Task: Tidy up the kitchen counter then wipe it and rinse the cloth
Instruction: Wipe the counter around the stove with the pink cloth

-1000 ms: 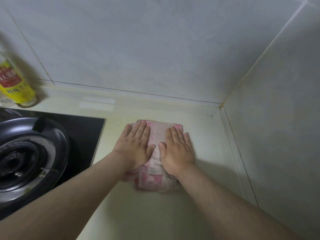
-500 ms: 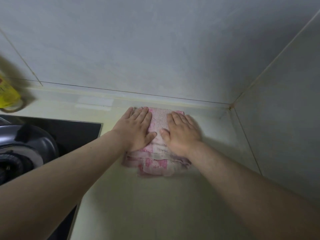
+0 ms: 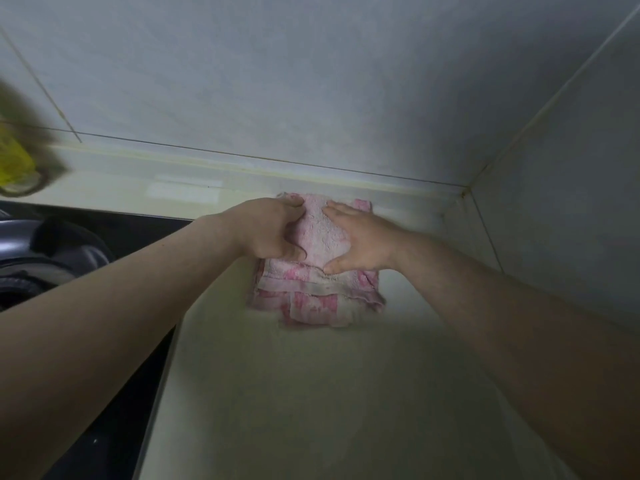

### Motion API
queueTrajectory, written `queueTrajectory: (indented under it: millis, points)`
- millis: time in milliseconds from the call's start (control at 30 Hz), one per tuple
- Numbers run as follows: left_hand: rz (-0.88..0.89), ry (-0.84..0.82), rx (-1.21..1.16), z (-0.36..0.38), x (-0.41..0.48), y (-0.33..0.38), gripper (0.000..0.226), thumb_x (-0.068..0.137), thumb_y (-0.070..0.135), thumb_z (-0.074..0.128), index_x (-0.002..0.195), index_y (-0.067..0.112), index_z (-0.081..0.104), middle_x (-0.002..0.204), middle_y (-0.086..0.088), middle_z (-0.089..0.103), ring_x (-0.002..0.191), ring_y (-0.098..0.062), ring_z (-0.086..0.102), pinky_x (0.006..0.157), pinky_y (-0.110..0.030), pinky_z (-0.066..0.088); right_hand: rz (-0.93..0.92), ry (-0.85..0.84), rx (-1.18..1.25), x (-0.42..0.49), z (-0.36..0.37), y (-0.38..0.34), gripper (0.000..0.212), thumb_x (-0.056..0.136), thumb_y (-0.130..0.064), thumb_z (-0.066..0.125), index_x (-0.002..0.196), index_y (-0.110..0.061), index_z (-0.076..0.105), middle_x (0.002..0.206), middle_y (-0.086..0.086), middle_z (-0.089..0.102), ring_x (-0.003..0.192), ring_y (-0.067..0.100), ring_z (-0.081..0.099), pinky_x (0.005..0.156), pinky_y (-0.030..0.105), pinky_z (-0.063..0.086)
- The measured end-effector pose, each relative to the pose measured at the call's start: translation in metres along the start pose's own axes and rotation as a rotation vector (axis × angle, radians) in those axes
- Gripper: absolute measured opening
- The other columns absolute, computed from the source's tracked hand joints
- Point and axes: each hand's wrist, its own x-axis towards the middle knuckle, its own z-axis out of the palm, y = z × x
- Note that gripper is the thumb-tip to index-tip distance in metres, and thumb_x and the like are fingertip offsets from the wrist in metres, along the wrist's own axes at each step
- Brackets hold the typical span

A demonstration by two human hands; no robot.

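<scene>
A folded pink and white cloth [image 3: 317, 289] lies on the pale counter [image 3: 311, 393], close to the back wall near the right corner. Both my hands press on its far half. My left hand [image 3: 273, 230] has its fingers curled onto the cloth's left part. My right hand [image 3: 360, 240] lies flatter on the right part, thumb pointing toward me. A strip of the cloth shows between the two hands, and its near edge sticks out below them.
A black gas hob [image 3: 104, 306] with a round burner [image 3: 41, 258] borders the counter on the left. A blurred yellow bottle [image 3: 14, 161] stands at the far left by the wall. Grey tiled walls [image 3: 346, 81] meet at a corner [image 3: 465, 190] on the right.
Both hands have pushed the cloth away from me, from mid-counter up to the back wall. My left fingers have gone from flat to curled.
</scene>
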Motion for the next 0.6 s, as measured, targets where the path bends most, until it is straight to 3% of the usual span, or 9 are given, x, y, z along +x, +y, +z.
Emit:
queueTrajectory:
  millis: [167,600]
  points:
    - [-0.003,-0.03,-0.022,0.009,-0.028,0.012,0.096,0.084,0.049,0.067,0.153,0.005,0.016,0.162,-0.01,0.01,0.149,-0.016,0.007,0.117,-0.022,0.006,0.003,-0.013,-0.014,-0.018,0.013,-0.009,0.119,0.074,-0.055,0.078,0.157,-0.018,0.001,0.165,-0.004,-0.007,0.151,0.01,-0.002,0.124,0.033,0.006]
    - [-0.025,-0.079,-0.057,0.041,-0.105,0.054,0.102,0.084,0.052,0.066,0.153,0.005,0.007,0.163,-0.008,-0.001,0.149,-0.014,0.001,0.107,-0.013,-0.006,-0.023,-0.013,0.009,-0.088,0.061,-0.037,0.121,0.072,-0.06,0.075,0.157,-0.019,-0.002,0.165,-0.003,-0.009,0.151,0.01,-0.005,0.124,0.031,0.003]
